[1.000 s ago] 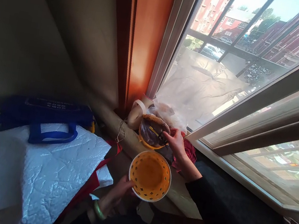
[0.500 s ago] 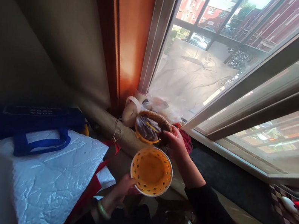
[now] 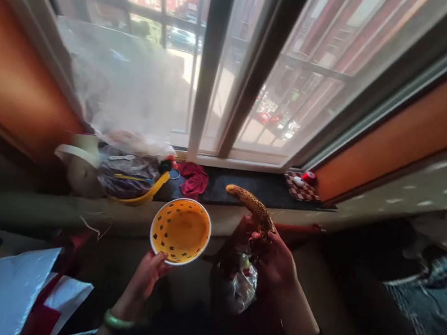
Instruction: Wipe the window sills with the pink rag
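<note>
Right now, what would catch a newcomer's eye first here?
The round yellow perforated plastic basket, held at its lower rim by the left hand, sits mid-frame. Just right of it, the right hand grips a brown-spotted overripe banana pointing up-left. Behind both, a tall window shows red brick buildings.

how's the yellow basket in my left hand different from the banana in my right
The basket is round, hollow and bright yellow with a white rim and square holes; the banana is long, curved and heavily brown-spotted. The left hand pinches the basket's lower rim, opening facing the camera; the right hand holds the banana's end, tip pointing up-left. Both are held before the windowsill.
</note>
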`<state>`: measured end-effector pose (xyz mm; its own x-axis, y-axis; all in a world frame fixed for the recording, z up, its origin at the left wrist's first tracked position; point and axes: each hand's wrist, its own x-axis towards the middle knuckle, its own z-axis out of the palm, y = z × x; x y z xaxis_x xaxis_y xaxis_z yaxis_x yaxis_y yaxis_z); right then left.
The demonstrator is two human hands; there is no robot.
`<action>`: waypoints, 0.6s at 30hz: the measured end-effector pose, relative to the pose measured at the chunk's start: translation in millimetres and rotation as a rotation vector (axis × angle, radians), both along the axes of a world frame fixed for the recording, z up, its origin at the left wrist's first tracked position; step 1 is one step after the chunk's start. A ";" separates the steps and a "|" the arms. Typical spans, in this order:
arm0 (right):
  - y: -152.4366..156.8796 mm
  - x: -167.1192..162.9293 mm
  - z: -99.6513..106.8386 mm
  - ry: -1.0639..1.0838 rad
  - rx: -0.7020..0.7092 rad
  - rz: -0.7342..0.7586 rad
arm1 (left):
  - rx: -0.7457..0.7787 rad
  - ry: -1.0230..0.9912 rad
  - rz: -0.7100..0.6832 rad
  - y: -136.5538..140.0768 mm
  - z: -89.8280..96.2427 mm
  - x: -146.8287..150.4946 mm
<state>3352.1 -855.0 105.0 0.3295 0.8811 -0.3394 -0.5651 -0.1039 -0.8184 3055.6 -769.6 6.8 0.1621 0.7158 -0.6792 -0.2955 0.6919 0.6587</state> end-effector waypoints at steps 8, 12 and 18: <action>-151.0 22.6 -3.1 0.094 0.075 -0.518 | 0.132 -0.006 -0.488 -11.9 16.8 105.8; -206.6 19.3 -3.2 0.118 0.139 -0.762 | 0.162 0.000 -0.850 -32.5 31.2 164.9; -301.3 -6.4 -32.0 0.110 0.232 -1.262 | 0.152 0.020 -1.227 -65.1 36.5 240.8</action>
<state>3345.7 -1156.3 73.1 0.9538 0.0231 -0.2994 -0.2327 0.6872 -0.6883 3296.4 -834.6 43.4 0.7720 0.1694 -0.6126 0.5060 0.4197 0.7536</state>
